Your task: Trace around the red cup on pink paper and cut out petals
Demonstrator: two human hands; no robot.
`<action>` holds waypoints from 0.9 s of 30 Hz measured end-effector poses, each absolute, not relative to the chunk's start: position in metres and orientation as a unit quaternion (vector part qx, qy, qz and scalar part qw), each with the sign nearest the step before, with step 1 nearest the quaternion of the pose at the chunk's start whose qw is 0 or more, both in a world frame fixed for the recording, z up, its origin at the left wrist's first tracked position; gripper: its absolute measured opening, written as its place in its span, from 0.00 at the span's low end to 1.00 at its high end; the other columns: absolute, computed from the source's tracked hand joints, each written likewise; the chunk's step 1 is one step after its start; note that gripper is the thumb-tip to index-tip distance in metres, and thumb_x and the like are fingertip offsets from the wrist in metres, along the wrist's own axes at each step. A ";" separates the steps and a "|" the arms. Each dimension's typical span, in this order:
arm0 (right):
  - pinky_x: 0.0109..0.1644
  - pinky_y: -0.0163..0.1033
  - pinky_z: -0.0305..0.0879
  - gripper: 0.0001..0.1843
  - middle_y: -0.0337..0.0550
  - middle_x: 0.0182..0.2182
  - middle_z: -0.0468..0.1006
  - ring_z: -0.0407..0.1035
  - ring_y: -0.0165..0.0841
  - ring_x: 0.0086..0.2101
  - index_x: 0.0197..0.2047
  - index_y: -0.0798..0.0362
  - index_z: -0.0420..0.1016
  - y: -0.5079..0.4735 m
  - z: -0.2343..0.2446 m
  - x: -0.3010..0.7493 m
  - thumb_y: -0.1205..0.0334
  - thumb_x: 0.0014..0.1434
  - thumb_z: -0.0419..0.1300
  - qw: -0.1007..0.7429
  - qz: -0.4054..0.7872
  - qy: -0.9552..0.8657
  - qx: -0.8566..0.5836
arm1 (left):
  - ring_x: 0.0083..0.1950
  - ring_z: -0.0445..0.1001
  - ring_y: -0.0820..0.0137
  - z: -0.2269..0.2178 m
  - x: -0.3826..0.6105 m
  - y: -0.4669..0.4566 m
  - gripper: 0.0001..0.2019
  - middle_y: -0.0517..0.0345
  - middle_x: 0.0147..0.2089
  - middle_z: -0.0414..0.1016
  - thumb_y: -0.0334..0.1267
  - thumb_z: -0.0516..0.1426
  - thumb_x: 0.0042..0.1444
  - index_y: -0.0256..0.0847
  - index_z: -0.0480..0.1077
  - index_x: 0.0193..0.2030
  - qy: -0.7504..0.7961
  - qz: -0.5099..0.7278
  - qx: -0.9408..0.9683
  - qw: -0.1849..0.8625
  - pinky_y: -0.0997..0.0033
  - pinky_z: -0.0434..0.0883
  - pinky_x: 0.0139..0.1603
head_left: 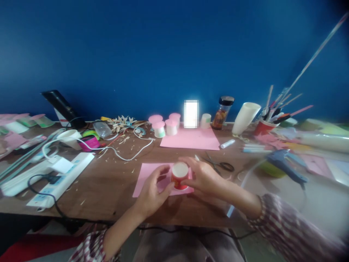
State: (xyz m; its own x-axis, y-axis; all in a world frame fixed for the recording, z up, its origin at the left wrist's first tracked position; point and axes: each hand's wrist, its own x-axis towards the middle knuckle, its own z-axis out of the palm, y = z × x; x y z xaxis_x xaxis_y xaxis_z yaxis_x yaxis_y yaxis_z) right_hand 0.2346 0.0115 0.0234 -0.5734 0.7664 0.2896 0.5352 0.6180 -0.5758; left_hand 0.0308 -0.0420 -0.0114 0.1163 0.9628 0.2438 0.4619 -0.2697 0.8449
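Both hands are on a small red paper cup (179, 176) that sits upside down, pale base up, on a pink paper sheet (145, 174) near the front edge of the wooden table (109, 189). The left hand (152, 189) has its fingers loosely curled, thumb and fingertips touching the cup's left side; the right hand (203, 176) wraps partly around the right side, fingers half closed against it, so the cup is pinched between the two. As for containers, a red cup (263, 127) at the back right is stuffed with brushes and sticks, a glass jar (223, 113) with a black lid holds something orange-brown, and a white cup (244, 118) lies tilted beside it, contents not visible. A few pink-topped little cups (165, 125) stand by a second pink sheet (191, 140). Scissors (219, 164) lie just beside the right hand. The blue glue gun (285, 165) and everything at the right edge is pretty blurry, and a bright rectangle at the back is blanked out.
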 end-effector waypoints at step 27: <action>0.32 0.34 0.57 0.04 0.43 0.29 0.75 0.70 0.34 0.31 0.34 0.54 0.70 0.043 0.045 0.313 0.62 0.57 0.57 0.019 0.026 -0.876 -0.481 | 0.48 0.71 0.64 -0.017 0.061 -0.029 0.25 0.51 0.49 0.70 0.42 0.61 0.47 0.42 0.62 0.52 0.540 0.450 0.654 0.280 0.61 0.70 0.48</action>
State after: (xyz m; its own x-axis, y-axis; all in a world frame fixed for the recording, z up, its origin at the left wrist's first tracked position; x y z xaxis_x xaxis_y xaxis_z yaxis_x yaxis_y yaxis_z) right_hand 0.3134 0.0425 0.0446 -0.5364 0.8439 0.0088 0.8419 0.5358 -0.0638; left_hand 0.0615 -0.0295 -0.0175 0.0128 0.9580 0.2864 0.4553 -0.2605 0.8514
